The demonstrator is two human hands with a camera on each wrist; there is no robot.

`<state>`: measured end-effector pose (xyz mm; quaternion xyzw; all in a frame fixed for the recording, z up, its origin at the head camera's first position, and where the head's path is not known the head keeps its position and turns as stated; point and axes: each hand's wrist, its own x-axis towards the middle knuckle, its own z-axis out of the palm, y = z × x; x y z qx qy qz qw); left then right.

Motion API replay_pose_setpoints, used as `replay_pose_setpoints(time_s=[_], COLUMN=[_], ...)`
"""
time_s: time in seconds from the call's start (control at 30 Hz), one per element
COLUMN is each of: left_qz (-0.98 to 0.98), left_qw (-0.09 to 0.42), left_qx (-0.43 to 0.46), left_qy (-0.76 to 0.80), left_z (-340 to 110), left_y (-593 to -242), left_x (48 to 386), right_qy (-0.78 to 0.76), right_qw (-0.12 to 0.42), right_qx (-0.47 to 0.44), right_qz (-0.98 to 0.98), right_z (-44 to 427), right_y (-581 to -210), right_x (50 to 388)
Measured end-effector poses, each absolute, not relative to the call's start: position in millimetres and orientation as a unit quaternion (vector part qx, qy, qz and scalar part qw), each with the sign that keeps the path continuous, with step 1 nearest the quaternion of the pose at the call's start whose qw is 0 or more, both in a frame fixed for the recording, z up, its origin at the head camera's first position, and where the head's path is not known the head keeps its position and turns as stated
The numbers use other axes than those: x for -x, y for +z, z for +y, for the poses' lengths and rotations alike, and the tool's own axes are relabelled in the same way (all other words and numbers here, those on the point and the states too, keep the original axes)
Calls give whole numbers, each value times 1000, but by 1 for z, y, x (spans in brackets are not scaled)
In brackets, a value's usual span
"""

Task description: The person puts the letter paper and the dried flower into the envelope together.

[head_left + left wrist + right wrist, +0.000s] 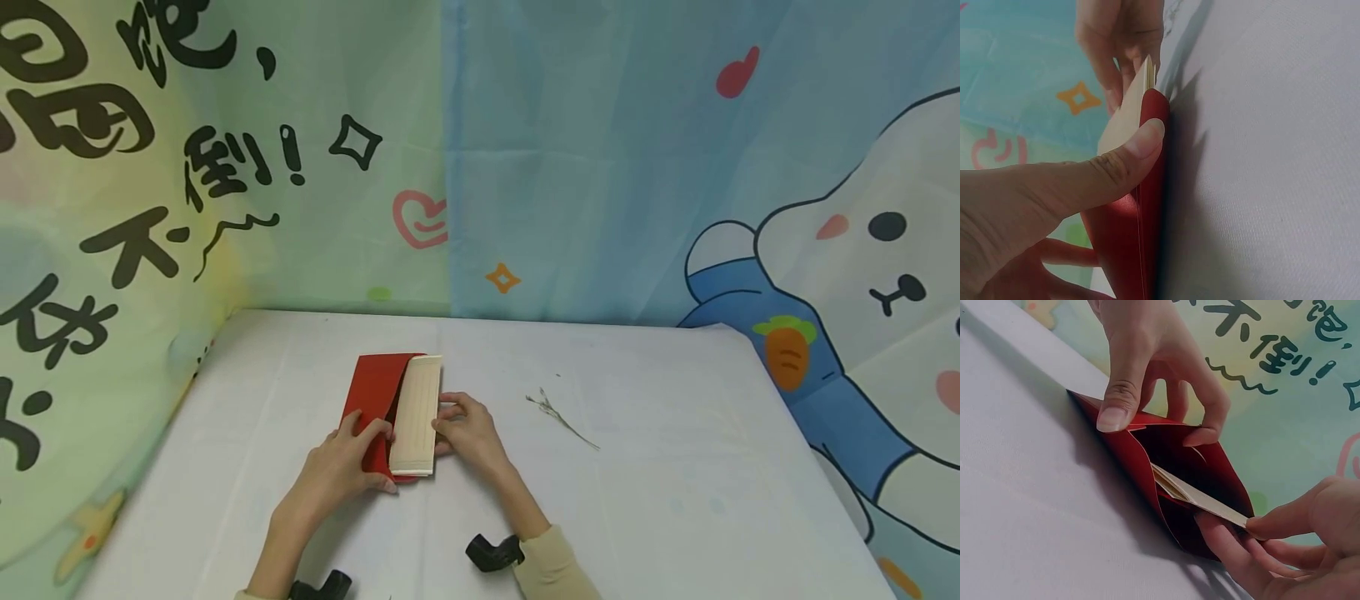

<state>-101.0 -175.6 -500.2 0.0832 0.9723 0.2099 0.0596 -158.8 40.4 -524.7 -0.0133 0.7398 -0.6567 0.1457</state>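
A red sleeve [367, 379], like an envelope, lies on the white table with a cream folded paper stack [417, 408] partly in its mouth. My left hand [333, 471] grips the sleeve, its thumb [1146, 139] on the near edge and its fingers over the upper side. In the right wrist view the sleeve [1138, 456] gapes open, and the paper [1213, 505] slants inside it. My right hand [472, 437] pinches the paper's right edge between thumb and fingers; these fingers [1232, 550] lie under the paper. The paper's inner end is hidden in the sleeve.
A thin dried sprig [558, 417] lies on the white table [675, 467] to the right of my right hand. Black wrist devices [493, 553] show near both sleeve cuffs. A printed curtain [562, 167] hangs behind the table's back edge and along its left side.
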Motion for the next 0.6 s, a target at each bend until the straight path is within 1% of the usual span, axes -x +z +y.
replay_pose_setpoints(time_s=[0.17, 0.4, 0.6], left_qz=[973, 973, 974], left_qw=[58, 70, 61], left_qx=[-83, -76, -81], left_qy=[205, 206, 201], left_z=[-176, -175, -174], left_y=[-499, -500, -498], left_x=[102, 101, 101], right_qy=[-659, -656, -663], right_qw=[153, 160, 156], right_qx=[26, 29, 32], right_qz=[736, 737, 732], right_z=[34, 27, 21], right_y=[-525, -525, -523], right_x=[159, 158, 158])
